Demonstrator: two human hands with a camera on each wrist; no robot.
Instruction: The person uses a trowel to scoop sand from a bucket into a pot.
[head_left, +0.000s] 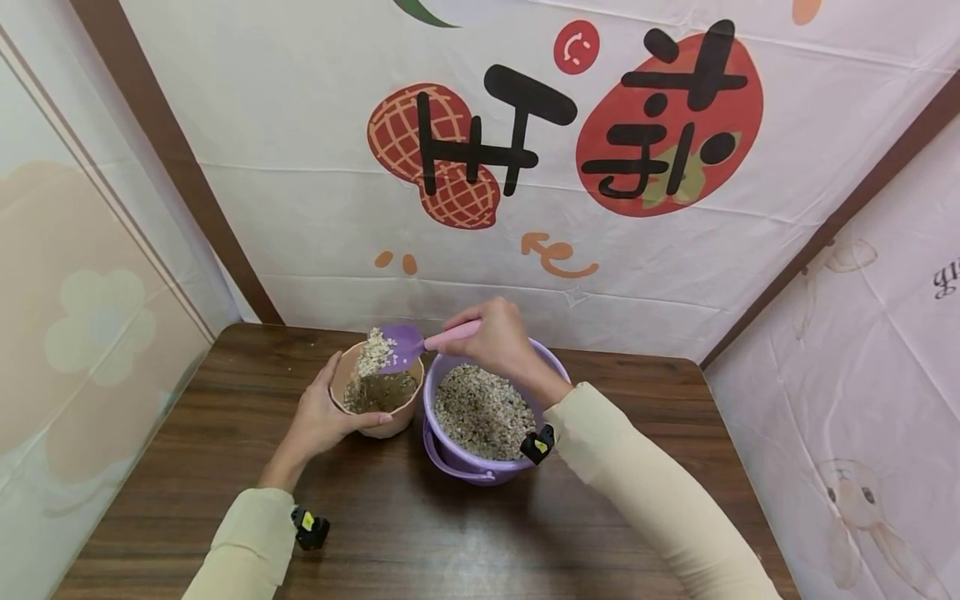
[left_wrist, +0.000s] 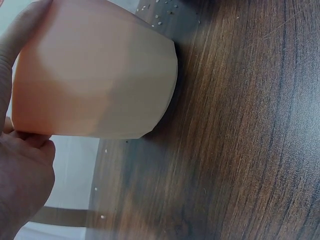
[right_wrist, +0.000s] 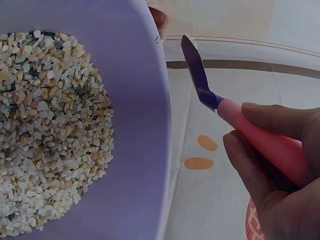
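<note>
Dark wood-grain table (head_left: 420, 533) fills the lower view, boxed in by printed fabric walls at 12, 9 and 3 o'clock; bare boards lie open toward 6 o'clock.

Near its middle stands a peach cup (head_left: 378, 396), smooth and faceted, partly filled with gravel. Over its rim at 12 o'clock hangs a scoop (head_left: 408, 343) with a purple blade, a pink handle and a heap of pale gravel on it. The right hand (head_left: 495, 337) has its grip curled round that handle. The left hand (head_left: 318, 421) wraps the cup's wall from 9 o'clock, thumb and fingers bent on it.

Touching the cup at 3 o'clock sits a round purple bucket (head_left: 480, 467) of mixed coarse gravel (right_wrist: 50, 130), its handle folded down at 6 o'clock. Stray grains dot the table beside the cup.
</note>
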